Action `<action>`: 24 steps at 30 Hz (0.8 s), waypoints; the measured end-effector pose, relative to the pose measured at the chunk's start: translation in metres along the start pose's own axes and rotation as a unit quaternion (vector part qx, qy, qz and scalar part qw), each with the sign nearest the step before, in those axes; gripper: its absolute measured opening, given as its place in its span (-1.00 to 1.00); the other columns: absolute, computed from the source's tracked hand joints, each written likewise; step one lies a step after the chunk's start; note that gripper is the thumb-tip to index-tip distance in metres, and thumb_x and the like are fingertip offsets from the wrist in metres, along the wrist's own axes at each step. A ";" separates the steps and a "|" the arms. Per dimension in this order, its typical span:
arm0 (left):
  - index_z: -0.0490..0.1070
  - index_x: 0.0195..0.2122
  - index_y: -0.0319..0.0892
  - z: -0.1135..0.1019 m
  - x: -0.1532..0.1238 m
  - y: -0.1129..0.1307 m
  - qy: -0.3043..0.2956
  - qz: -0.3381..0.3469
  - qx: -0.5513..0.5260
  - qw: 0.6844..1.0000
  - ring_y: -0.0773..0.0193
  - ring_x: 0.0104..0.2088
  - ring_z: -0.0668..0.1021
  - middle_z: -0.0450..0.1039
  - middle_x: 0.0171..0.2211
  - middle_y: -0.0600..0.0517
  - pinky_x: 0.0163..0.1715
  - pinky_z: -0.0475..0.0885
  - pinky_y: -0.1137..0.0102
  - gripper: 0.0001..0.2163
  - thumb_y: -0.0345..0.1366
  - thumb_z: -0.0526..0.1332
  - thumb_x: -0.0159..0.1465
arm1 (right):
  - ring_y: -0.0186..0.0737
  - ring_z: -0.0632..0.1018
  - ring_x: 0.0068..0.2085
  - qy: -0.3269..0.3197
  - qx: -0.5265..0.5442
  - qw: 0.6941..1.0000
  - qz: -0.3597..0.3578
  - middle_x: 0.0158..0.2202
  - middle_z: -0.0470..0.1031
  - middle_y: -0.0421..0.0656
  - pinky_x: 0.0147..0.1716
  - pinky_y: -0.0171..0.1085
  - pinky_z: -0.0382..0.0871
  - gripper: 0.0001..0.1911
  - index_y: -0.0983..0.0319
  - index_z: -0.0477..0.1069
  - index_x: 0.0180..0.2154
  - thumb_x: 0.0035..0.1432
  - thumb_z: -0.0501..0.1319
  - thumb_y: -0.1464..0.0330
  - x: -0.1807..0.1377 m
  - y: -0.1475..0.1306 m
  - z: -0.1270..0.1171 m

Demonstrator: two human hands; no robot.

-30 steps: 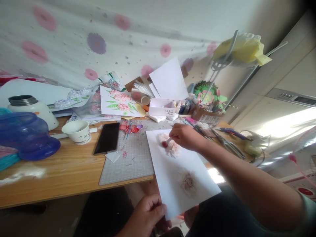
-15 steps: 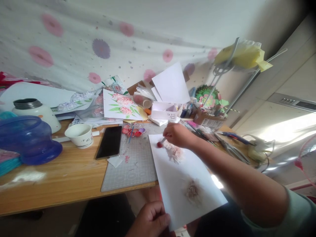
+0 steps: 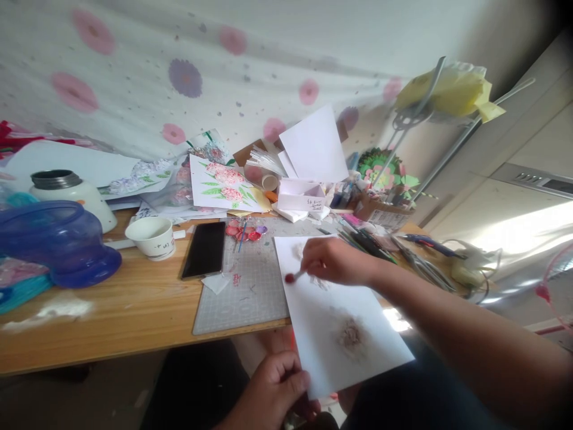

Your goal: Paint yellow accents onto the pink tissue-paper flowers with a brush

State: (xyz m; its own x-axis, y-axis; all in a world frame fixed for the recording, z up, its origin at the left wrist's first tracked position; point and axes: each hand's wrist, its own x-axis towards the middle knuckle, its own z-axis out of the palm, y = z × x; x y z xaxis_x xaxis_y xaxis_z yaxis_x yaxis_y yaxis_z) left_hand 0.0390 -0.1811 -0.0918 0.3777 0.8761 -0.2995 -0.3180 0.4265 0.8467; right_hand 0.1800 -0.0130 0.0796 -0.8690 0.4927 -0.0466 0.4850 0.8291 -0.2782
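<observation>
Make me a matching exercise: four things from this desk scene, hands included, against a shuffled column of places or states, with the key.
1. Left hand
2. Right hand
3. Phone
4. Paper cup

A. Lying flat, its dark screen facing up
B. Holding a red-tipped tool over the white sheet
C. Standing upright, with writing on its side
D. Gripping the white sheet near its lower left corner

Pairs: 1-D, 2-B, 3-A, 4-C
</observation>
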 end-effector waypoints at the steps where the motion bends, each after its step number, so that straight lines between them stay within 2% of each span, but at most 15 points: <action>1: 0.44 -0.38 -0.24 0.001 -0.001 0.000 0.006 0.002 -0.002 1.000 0.23 -0.47 0.57 0.57 -0.50 -0.03 -0.37 0.42 0.35 -0.50 0.18 0.38 0.06 | -0.28 0.61 -0.22 -0.020 0.020 0.999 -0.032 -0.24 0.60 -0.17 -0.20 -0.22 0.54 -0.93 0.27 0.55 -0.22 0.24 0.29 0.45 -0.010 -0.005 -0.003; 3: 0.44 -0.39 -0.23 0.003 -0.002 0.000 0.019 0.003 -0.003 1.000 0.22 -0.47 0.58 0.57 -0.50 -0.02 -0.37 0.43 0.35 -0.53 0.14 0.37 0.09 | -0.36 0.61 -0.30 -0.037 0.046 0.996 -0.069 -0.31 0.61 -0.18 -0.28 -0.39 0.50 -0.84 0.23 0.61 -0.29 0.13 0.33 0.57 -0.024 -0.009 -0.008; 4: 0.43 -0.39 -0.23 0.004 -0.003 0.000 0.025 0.003 -0.003 1.000 0.22 -0.46 0.57 0.57 -0.50 -0.01 -0.36 0.43 0.34 -0.55 0.13 0.37 0.10 | -0.38 0.60 -0.32 -0.029 0.052 0.995 -0.074 -0.34 0.61 -0.18 -0.31 -0.40 0.49 -0.84 0.23 0.61 -0.32 0.11 0.33 0.58 -0.027 -0.008 -0.009; 7: 0.45 -0.39 -0.24 0.009 -0.003 0.003 0.038 -0.004 0.004 0.999 0.24 -0.47 0.56 0.56 -0.51 -0.01 -0.37 0.41 0.35 -0.56 0.11 0.37 0.10 | -0.29 0.60 -0.26 0.059 0.038 0.997 -0.033 -0.27 0.59 -0.16 -0.23 -0.24 0.52 -0.94 0.29 0.54 -0.27 0.24 0.27 0.45 -0.018 0.004 -0.002; 9: 0.45 -0.40 -0.24 0.013 -0.004 0.006 0.050 -0.011 0.007 0.999 0.26 -0.48 0.55 0.56 -0.51 0.00 -0.40 0.40 0.37 -0.56 0.10 0.39 0.07 | -0.23 0.59 -0.17 0.117 0.024 0.993 -0.001 -0.14 0.57 -0.13 -0.14 -0.11 0.52 -0.87 0.29 0.50 -0.17 0.31 0.23 0.35 -0.006 0.009 0.008; 10: 0.46 -0.40 -0.24 0.014 -0.004 0.007 0.058 -0.016 0.006 0.998 0.27 -0.49 0.54 0.56 -0.52 0.01 -0.41 0.39 0.38 -0.56 0.10 0.39 0.06 | -0.21 0.59 -0.14 0.125 0.025 0.992 0.001 -0.13 0.56 -0.13 -0.11 -0.08 0.52 -0.86 0.28 0.49 -0.16 0.31 0.23 0.35 -0.003 0.009 0.013; 12: 0.47 -0.39 -0.24 0.017 -0.006 0.009 0.074 -0.026 -0.003 0.997 0.28 -0.50 0.54 0.57 -0.53 0.02 -0.42 0.38 0.40 -0.56 0.09 0.40 0.04 | -0.21 0.59 -0.16 0.103 0.038 0.994 -0.024 -0.16 0.57 -0.11 -0.11 -0.11 0.51 -0.90 0.29 0.52 -0.18 0.27 0.25 0.43 -0.007 0.002 0.018; 14: 0.48 -0.36 -0.25 0.019 -0.008 0.009 0.090 -0.036 -0.020 0.995 0.27 -0.51 0.56 0.59 -0.53 0.01 -0.43 0.39 0.40 -0.55 0.09 0.41 0.03 | -0.28 0.59 -0.25 0.049 0.067 0.994 -0.072 -0.24 0.59 -0.08 -0.19 -0.26 0.50 -0.84 0.29 0.59 -0.24 0.16 0.28 0.57 -0.025 -0.012 0.015; 17: 0.46 -0.26 -0.22 0.021 -0.009 0.007 0.117 -0.045 -0.055 0.991 0.23 -0.49 0.61 0.63 -0.46 -0.02 -0.42 0.43 0.38 -0.48 0.15 0.41 0.00 | -0.38 0.60 -0.33 -0.014 0.113 0.987 -0.116 -0.30 0.61 -0.14 -0.34 -0.45 0.46 -0.84 0.23 0.62 -0.31 0.12 0.32 0.57 -0.060 -0.029 0.005; 19: 0.44 -0.22 -0.20 0.022 -0.009 0.006 0.131 -0.050 -0.074 0.987 0.19 -0.48 0.64 0.65 -0.43 -0.04 -0.42 0.45 0.35 -0.43 0.21 0.38 -0.01 | -0.34 0.60 -0.30 0.023 0.115 0.989 -0.091 -0.28 0.60 -0.09 -0.31 -0.41 0.46 -0.84 0.26 0.62 -0.27 0.19 0.27 0.54 -0.078 -0.033 0.005; 22: 0.46 -0.24 -0.23 0.024 -0.008 0.008 0.135 -0.056 -0.085 0.986 0.15 -0.47 0.66 0.66 -0.43 -0.10 -0.42 0.47 0.34 -0.41 0.26 0.33 0.02 | -0.19 0.58 -0.23 0.108 0.099 0.989 -0.029 -0.20 0.55 0.08 -0.22 -0.24 0.46 -0.77 0.34 0.60 -0.19 0.27 0.15 0.53 -0.092 -0.032 0.019; 24: 0.48 -0.25 -0.25 0.025 -0.007 0.008 0.136 -0.059 -0.087 0.985 0.12 -0.46 0.67 0.66 -0.43 -0.13 -0.42 0.49 0.33 -0.39 0.27 0.33 0.02 | -0.22 0.59 -0.25 0.101 0.108 0.988 -0.031 -0.22 0.56 0.03 -0.26 -0.29 0.46 -0.77 0.30 0.60 -0.19 0.23 0.17 0.56 -0.099 -0.034 0.031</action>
State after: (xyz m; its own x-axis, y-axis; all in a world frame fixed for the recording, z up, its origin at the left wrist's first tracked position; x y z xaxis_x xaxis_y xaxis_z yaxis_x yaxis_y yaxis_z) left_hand 0.0558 -0.1895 -0.0719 0.1811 0.8359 -0.5182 -0.4395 0.5401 0.7177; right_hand 0.2467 -0.0980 0.0642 -0.8485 0.5032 0.1639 0.3793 0.7943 -0.4746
